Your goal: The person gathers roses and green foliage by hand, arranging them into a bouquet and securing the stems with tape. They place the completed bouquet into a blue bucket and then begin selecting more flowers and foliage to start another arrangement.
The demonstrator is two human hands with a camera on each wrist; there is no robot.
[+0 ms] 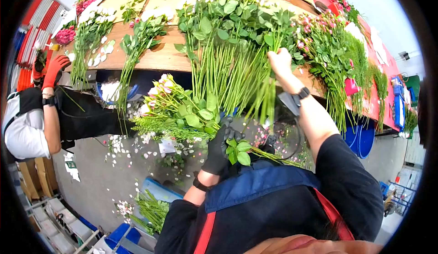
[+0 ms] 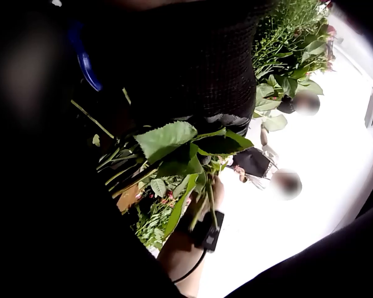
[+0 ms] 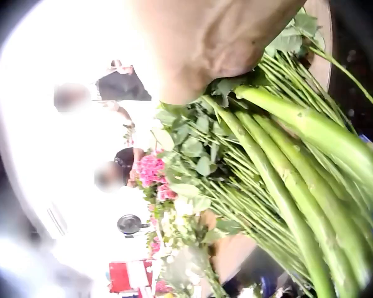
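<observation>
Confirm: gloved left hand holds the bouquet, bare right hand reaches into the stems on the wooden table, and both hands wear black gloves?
Not quite. Only the left hand wears a black glove, holding the bouquet. The right hand is bare, reaching into the stems on the wooden table. The head view shows it.

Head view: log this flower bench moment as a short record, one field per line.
left hand: left hand in a dark glove, grips a mixed bunch of pale blooms and greenery
right hand: right hand bare, reaches into the long green stems hanging over the bench edge
bench: wooden bench with several flower piles laid across it
floor: loose petals scattered below
other person: at left, orange glove raised by the bench
wrist views: leaves and stems close up; grip itself not plainly shown
</observation>
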